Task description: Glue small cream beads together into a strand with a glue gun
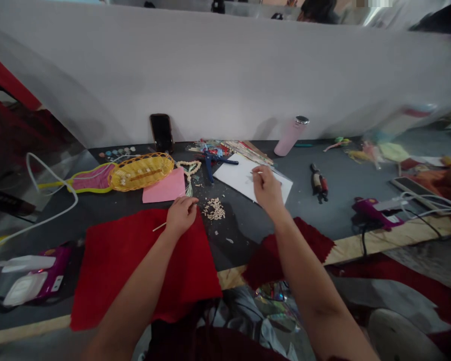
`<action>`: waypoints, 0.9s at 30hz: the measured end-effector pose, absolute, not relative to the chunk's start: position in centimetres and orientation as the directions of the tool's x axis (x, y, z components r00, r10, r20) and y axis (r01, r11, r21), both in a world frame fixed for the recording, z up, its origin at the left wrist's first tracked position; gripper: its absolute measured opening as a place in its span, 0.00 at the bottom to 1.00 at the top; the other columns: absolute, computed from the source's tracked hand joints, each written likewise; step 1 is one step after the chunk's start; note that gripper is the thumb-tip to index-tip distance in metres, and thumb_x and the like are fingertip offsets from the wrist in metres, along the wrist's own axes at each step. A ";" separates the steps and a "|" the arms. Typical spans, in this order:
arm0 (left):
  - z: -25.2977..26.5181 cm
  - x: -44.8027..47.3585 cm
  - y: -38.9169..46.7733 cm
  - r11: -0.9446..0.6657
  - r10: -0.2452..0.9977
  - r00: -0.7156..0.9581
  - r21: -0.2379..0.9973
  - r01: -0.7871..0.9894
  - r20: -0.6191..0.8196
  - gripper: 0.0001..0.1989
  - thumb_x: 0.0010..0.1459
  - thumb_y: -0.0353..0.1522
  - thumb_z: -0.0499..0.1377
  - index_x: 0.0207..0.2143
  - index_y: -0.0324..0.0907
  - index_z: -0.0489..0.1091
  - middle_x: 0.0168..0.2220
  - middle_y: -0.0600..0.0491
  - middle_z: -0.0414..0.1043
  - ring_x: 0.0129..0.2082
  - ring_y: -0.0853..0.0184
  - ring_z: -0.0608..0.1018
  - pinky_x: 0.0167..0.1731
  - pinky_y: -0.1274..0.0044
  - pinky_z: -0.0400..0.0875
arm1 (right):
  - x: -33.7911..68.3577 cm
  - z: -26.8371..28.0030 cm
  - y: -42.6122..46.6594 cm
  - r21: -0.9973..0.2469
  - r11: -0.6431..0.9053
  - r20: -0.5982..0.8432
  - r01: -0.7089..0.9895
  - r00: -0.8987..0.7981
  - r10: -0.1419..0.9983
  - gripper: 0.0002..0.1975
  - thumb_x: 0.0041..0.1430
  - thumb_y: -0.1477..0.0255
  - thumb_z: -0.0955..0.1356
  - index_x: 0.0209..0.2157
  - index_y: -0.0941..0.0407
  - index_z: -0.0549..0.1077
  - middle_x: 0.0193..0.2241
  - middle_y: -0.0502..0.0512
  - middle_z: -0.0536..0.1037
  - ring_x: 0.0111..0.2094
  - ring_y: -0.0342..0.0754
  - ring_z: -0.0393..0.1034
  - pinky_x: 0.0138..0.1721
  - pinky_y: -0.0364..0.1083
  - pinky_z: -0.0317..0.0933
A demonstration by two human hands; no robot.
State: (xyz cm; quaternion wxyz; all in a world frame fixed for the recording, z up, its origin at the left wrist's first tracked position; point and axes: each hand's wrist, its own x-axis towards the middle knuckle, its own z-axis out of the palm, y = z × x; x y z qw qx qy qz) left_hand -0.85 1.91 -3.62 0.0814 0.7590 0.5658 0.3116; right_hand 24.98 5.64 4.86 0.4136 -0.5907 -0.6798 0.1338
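Nearest, a bright red cloth sheet (116,260) overhangs the pale wooden table edge (229,277), and left of it sits a purple-and-white plastic device (52,273), its label too small to read. Over the sheet's far corner the left hand (182,216) has its fingers closed on a thin pale stick (159,227), beside a loose pile of small cream beads (215,209), with dark tabletop (231,225) between pile and edge. Farther, the right hand (266,189) pinches a slim pale piece (253,173) above a white rectangular board (231,174), before a pink cylindrical bottle (288,136).
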 end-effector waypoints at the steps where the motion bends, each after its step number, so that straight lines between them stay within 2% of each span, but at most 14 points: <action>1: -3.6 -0.8 1.9 -0.343 0.909 0.161 0.472 0.812 0.383 0.11 0.54 0.29 0.51 0.38 0.42 0.70 0.39 0.50 0.74 0.42 0.62 0.72 0.46 0.69 0.65 | 23.8 4.7 5.5 -0.671 0.274 0.390 0.689 0.015 0.921 0.09 0.58 0.66 0.58 0.37 0.52 0.66 0.27 0.54 0.71 0.26 0.48 0.64 0.30 0.46 0.54; 9: -3.0 -0.9 2.1 -0.332 0.918 0.192 0.408 0.851 0.346 0.07 0.53 0.30 0.53 0.29 0.42 0.70 0.34 0.48 0.73 0.40 0.62 0.72 0.46 0.68 0.64 | 21.5 -1.2 6.6 -0.622 0.366 0.359 0.693 -0.163 0.919 0.12 0.62 0.69 0.56 0.41 0.54 0.67 0.33 0.55 0.74 0.32 0.50 0.68 0.34 0.46 0.58; 13: -2.5 -0.6 1.5 -0.336 0.917 0.198 0.401 0.852 0.347 0.07 0.55 0.29 0.52 0.30 0.42 0.70 0.36 0.49 0.73 0.41 0.61 0.72 0.46 0.68 0.63 | 22.4 -2.5 7.3 -0.527 0.407 0.352 0.746 -0.244 0.903 0.12 0.60 0.74 0.58 0.42 0.55 0.69 0.36 0.56 0.75 0.38 0.52 0.66 0.41 0.48 0.58; 17: -0.4 0.2 0.2 -0.303 0.911 0.144 0.391 0.869 0.386 0.09 0.58 0.30 0.49 0.33 0.42 0.69 0.38 0.49 0.73 0.42 0.61 0.72 0.45 0.70 0.64 | 22.6 -2.8 7.5 -0.444 0.463 0.307 0.767 -0.355 0.883 0.13 0.58 0.76 0.60 0.41 0.54 0.72 0.38 0.56 0.75 0.41 0.51 0.65 0.45 0.49 0.58; 20: 1.7 1.0 -0.9 -0.211 0.930 0.021 0.484 0.849 0.368 0.09 0.59 0.33 0.50 0.37 0.43 0.68 0.37 0.49 0.74 0.38 0.63 0.75 0.39 0.72 0.66 | 22.5 -3.0 7.5 -0.439 0.464 0.285 0.769 -0.370 0.884 0.13 0.59 0.75 0.60 0.42 0.54 0.73 0.39 0.55 0.75 0.41 0.50 0.65 0.45 0.48 0.59; 22: 2.8 1.6 -1.4 -0.178 0.958 -0.024 0.658 0.731 0.286 0.09 0.59 0.35 0.50 0.39 0.43 0.67 0.33 0.51 0.74 0.31 0.66 0.75 0.33 0.75 0.67 | 22.5 -3.2 7.6 -0.439 0.469 0.274 0.766 -0.383 0.882 0.12 0.60 0.73 0.61 0.42 0.53 0.73 0.39 0.55 0.75 0.41 0.49 0.66 0.45 0.47 0.59; 25: 3.2 2.2 -1.4 -0.066 0.998 0.008 0.952 0.299 0.067 0.12 0.59 0.38 0.51 0.43 0.42 0.65 0.28 0.54 0.69 0.20 0.73 0.71 0.20 0.80 0.65 | 22.5 -3.2 7.7 -0.422 0.474 0.248 0.772 -0.405 0.880 0.11 0.59 0.72 0.62 0.40 0.53 0.74 0.38 0.55 0.75 0.40 0.49 0.66 0.46 0.47 0.58; 27: 2.6 2.4 -1.0 0.079 0.995 0.056 0.997 0.003 -0.079 0.14 0.57 0.38 0.54 0.44 0.42 0.64 0.26 0.56 0.67 0.16 0.76 0.68 0.15 0.83 0.60 | 22.5 -3.0 7.7 -0.407 0.469 0.229 0.784 -0.410 0.883 0.09 0.58 0.73 0.63 0.38 0.53 0.74 0.38 0.54 0.75 0.40 0.48 0.66 0.46 0.47 0.58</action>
